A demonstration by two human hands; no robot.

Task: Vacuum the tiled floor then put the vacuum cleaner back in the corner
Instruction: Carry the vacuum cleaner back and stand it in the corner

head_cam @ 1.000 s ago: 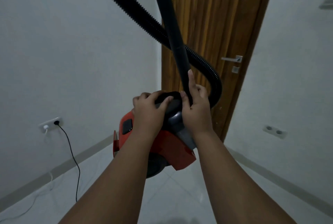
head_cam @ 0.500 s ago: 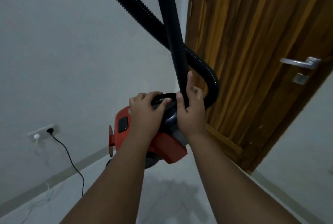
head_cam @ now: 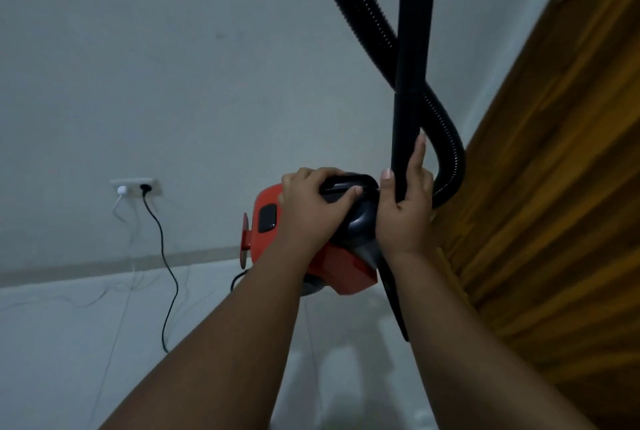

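An orange and black vacuum cleaner (head_cam: 266, 221) hangs above the white tiled floor (head_cam: 69, 343), held up in front of me. My left hand (head_cam: 311, 208) grips its black carry handle (head_cam: 349, 183). My right hand (head_cam: 405, 208) is closed around the smooth black wand tube (head_cam: 414, 48), which runs up out of the top of the view. The ribbed black hose (head_cam: 446, 138) loops behind the tube and also leaves the view at the top.
A wooden door (head_cam: 554, 187) fills the right side, close to the vacuum. A wall socket (head_cam: 136, 187) on the grey wall holds a black plug and a white plug; the black cord (head_cam: 166, 263) and a white cable trail across the floor.
The view has swung left: the door has slid to the right edge and its handle is gone from sight, the socket is nearer the centre. Both hands keep their grips.
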